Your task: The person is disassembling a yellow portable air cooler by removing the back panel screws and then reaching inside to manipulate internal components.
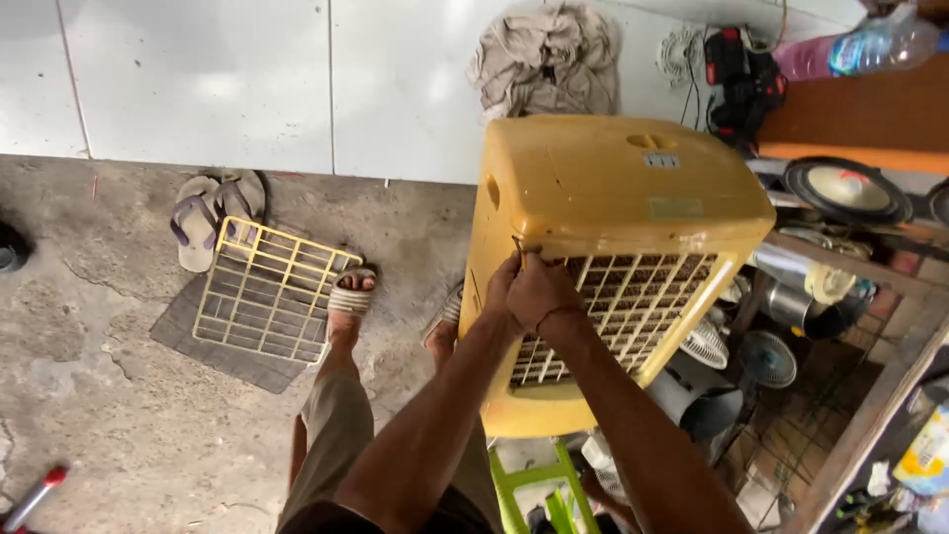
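Both hands, left hand (pixel 501 289) and right hand (pixel 539 293), pinch closed on the grille edge of the yellow plastic air-cooler housing (pixel 603 188), steadying it upright.

Both hands, left hand (pixel 502 287) and right hand (pixel 542 292), grip the yellow cooler's grille (pixel 618 307)

Casing: a big yellow plastic box-shaped cooler housing (pixel 613 198), faded and grimy, tilted with its top toward the wall.
Grille: a cream slatted plastic grille panel (pixel 633 297) set in the housing's facing side, its upper left corner under the hands.
Position: upright on the floor's edge, just beside the cluttered wooden shelf.
Contact: both hands meet at the grille's top edge.
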